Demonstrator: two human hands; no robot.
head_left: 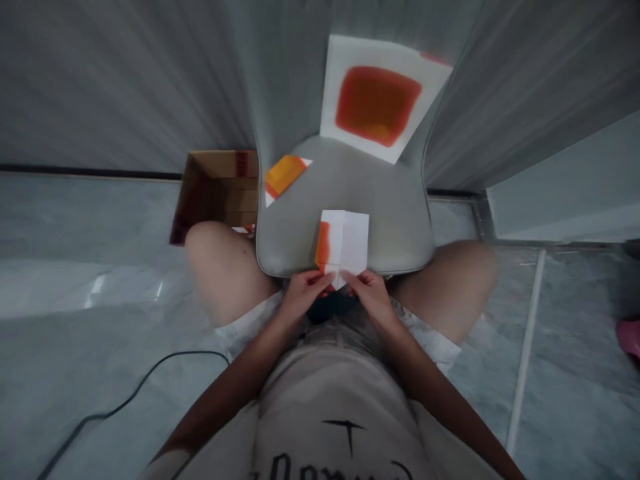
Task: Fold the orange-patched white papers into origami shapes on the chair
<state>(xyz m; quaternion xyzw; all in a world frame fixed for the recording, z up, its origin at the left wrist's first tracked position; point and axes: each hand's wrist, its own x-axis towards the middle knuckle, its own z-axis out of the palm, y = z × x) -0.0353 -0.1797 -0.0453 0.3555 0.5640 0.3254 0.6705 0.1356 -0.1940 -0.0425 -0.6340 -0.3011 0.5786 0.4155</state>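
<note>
Between my two hands is a partly folded sheet of paper [355,237], white with an orange patch along its left side and creases across it. My left hand [306,291] pinches its near left corner, thumb on top. The near right corner is gripped by my right hand [369,293] in the same way, the thumbs close together near a pointed fold. The paper's far part extends over the front of the grey chair seat [390,193]. Fingers under the paper are hidden.
A folded orange-and-white paper piece [286,176] lies at the seat's left. A white sheet with an orange-red square [379,105] leans on the backrest. Left of the chair stands an open cardboard box [220,180]. A black cable [145,377] runs along the floor.
</note>
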